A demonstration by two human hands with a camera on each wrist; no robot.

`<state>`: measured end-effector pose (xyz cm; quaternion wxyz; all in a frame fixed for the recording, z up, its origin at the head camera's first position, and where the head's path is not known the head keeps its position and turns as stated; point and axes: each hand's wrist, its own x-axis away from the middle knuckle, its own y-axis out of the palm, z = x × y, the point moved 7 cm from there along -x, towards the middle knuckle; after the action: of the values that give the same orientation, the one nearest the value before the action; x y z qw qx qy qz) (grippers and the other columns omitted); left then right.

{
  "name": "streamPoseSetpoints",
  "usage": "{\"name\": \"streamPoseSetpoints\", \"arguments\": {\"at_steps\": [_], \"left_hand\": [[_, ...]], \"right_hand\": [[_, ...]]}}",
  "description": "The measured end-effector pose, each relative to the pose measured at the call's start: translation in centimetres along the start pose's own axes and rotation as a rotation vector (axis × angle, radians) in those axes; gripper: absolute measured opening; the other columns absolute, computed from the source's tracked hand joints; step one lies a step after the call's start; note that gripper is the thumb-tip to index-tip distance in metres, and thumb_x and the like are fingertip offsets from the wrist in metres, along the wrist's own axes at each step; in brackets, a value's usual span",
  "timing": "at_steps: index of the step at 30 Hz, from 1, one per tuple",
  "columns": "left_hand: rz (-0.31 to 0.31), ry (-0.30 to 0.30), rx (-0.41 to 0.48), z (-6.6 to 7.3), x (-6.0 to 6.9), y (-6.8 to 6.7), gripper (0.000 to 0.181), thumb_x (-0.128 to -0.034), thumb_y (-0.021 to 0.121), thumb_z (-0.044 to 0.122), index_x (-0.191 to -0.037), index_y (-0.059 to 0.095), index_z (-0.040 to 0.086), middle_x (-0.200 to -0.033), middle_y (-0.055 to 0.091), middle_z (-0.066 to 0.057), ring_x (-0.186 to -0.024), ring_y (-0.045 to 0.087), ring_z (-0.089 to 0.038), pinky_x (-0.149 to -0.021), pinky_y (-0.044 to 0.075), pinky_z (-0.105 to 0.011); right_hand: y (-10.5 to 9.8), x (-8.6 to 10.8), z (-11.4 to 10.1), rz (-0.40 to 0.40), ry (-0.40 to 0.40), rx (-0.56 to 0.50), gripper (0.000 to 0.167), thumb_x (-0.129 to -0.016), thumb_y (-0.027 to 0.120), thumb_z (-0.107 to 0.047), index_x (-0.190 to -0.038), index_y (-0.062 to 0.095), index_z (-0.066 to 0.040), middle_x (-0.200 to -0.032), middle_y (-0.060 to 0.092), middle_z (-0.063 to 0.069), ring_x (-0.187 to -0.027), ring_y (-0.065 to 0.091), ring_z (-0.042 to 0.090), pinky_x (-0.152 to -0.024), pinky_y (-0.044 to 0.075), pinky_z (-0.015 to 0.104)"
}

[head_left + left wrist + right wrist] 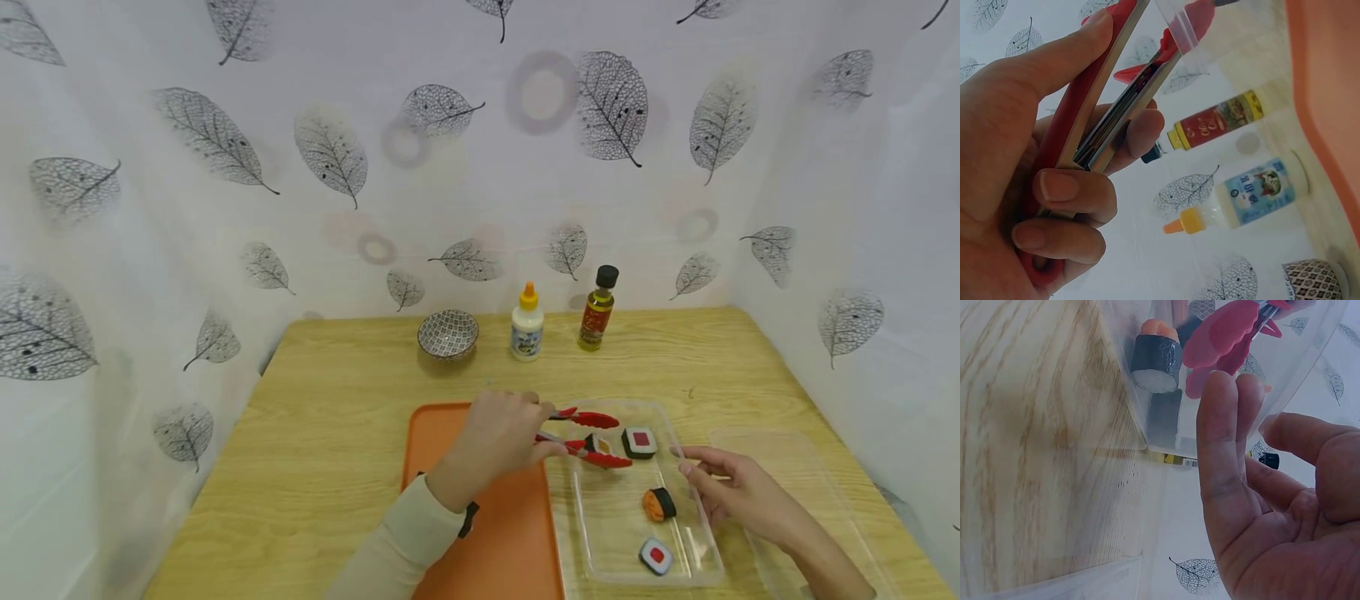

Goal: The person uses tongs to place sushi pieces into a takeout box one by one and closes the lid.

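My left hand grips red-tipped metal tongs, which reach over a clear plastic container. The tong tips stand apart, with a toy sushi piece with a yellowish centre between them; whether both tips touch it I cannot tell. My right hand pinches the container's right rim between thumb and fingers. Also inside are a sushi roll with a dark red centre, an orange-topped sushi and a smaller roll with a red centre. In the left wrist view, fingers wrap the tongs' handles.
An orange tray lies left of the container, under my left arm. A clear lid-like sheet lies to the right. Along the back stand a patterned bowl, a white bottle with an orange tip and an oil bottle.
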<state>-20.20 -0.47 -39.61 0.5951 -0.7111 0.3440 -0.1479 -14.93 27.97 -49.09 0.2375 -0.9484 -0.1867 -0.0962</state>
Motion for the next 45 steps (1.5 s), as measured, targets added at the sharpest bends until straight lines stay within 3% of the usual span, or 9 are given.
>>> {"name": "streamPoseSetpoints", "arguments": {"at_steps": [5, 10, 15, 20, 23, 29, 34, 39, 45], "left_hand": [[-0.021, 0.002, 0.002, 0.0, -0.1, 0.1, 0.056, -0.0891, 0.059, 0.08, -0.121, 0.077, 0.038, -0.095, 0.077, 0.017, -0.049, 0.041, -0.006, -0.044, 0.024, -0.022], [-0.038, -0.005, 0.084, -0.3, 0.1, 0.4, 0.057, -0.0892, 0.062, 0.078, -0.125, 0.076, 0.036, -0.107, 0.079, 0.014, -0.059, 0.059, -0.006, -0.048, 0.033, -0.021], [0.033, -0.004, 0.177, -1.1, 1.0, 0.3, 0.059, -0.0882, 0.065, 0.077, -0.126, 0.076, 0.033, -0.111, 0.079, 0.011, -0.076, 0.074, -0.008, -0.047, 0.034, -0.018], [0.112, 0.0, 0.281, -2.5, 2.7, -0.2, 0.062, -0.0854, 0.07, 0.074, -0.129, 0.075, 0.031, -0.104, 0.078, 0.013, -0.08, 0.072, -0.002, -0.049, 0.03, -0.014], [0.141, -0.007, 0.378, -3.6, 4.1, -0.5, 0.066, -0.0825, 0.076, 0.07, -0.134, 0.073, 0.029, -0.099, 0.075, 0.013, -0.071, 0.066, 0.0, -0.051, 0.03, -0.014], [0.091, -0.103, 0.513, -6.4, 7.5, 0.1, 0.072, -0.0796, 0.079, 0.07, -0.138, 0.071, 0.029, -0.101, 0.073, 0.014, -0.064, 0.053, 0.002, -0.054, 0.037, -0.014], [0.072, -0.186, 0.538, -8.9, 11.0, 0.6, 0.073, -0.0772, 0.079, 0.072, -0.135, 0.072, 0.027, -0.102, 0.072, 0.014, -0.068, 0.053, 0.003, -0.059, 0.044, -0.016], [0.037, -0.294, 0.574, -11.3, 14.6, 1.2, 0.072, -0.0745, 0.079, 0.075, -0.133, 0.072, 0.032, -0.1, 0.065, 0.022, -0.061, 0.039, 0.007, -0.056, 0.037, -0.016], [-0.044, -0.359, 0.667, -13.0, 18.5, 1.9, 0.073, -0.0746, 0.078, 0.075, -0.138, 0.067, 0.041, -0.096, 0.061, 0.026, -0.069, 0.044, 0.005, -0.062, 0.04, -0.02]], "right_hand": [[0.0, 0.0, 0.0, -0.002, 0.0, 0.002, 0.06, -0.114, 0.048, -0.025, -0.151, 0.036, 0.02, -0.089, 0.068, 0.008, -0.067, 0.066, 0.013, -0.059, 0.06, 0.036], [-0.1, 0.1, 0.1, 0.005, 0.015, 0.006, 0.061, -0.114, 0.049, -0.026, -0.151, 0.036, 0.02, -0.09, 0.068, 0.009, -0.068, 0.067, 0.013, -0.06, 0.06, 0.036], [-0.1, 0.0, 0.3, 0.005, 0.001, 0.01, 0.059, -0.114, 0.047, -0.024, -0.151, 0.035, 0.021, -0.09, 0.068, 0.009, -0.068, 0.066, 0.012, -0.06, 0.06, 0.036], [-0.1, 0.0, 0.4, 0.002, 0.001, 0.012, 0.059, -0.114, 0.046, -0.023, -0.151, 0.034, 0.021, -0.09, 0.068, 0.008, -0.068, 0.066, 0.011, -0.06, 0.06, 0.035], [-0.1, 0.0, 0.3, 0.003, 0.002, 0.014, 0.059, -0.114, 0.047, -0.023, -0.151, 0.035, 0.02, -0.09, 0.068, 0.008, -0.068, 0.065, 0.011, -0.06, 0.06, 0.036], [-0.1, 0.0, 0.2, -0.008, -0.005, -0.002, 0.06, -0.114, 0.046, -0.024, -0.152, 0.033, 0.021, -0.09, 0.067, 0.008, -0.067, 0.066, 0.013, -0.06, 0.06, 0.036], [-0.1, 0.0, 0.1, -0.009, 0.004, -0.008, 0.061, -0.114, 0.047, -0.024, -0.152, 0.033, 0.021, -0.09, 0.067, 0.009, -0.067, 0.066, 0.013, -0.06, 0.06, 0.037], [-0.2, -0.1, 0.1, -0.019, 0.007, -0.017, 0.061, -0.114, 0.048, -0.024, -0.153, 0.032, 0.02, -0.091, 0.067, 0.009, -0.067, 0.066, 0.014, -0.06, 0.061, 0.037], [-0.1, -0.1, 0.0, -0.024, -0.007, -0.019, 0.061, -0.114, 0.048, -0.024, -0.153, 0.033, 0.02, -0.091, 0.068, 0.01, -0.067, 0.067, 0.015, -0.06, 0.061, 0.038]]}}
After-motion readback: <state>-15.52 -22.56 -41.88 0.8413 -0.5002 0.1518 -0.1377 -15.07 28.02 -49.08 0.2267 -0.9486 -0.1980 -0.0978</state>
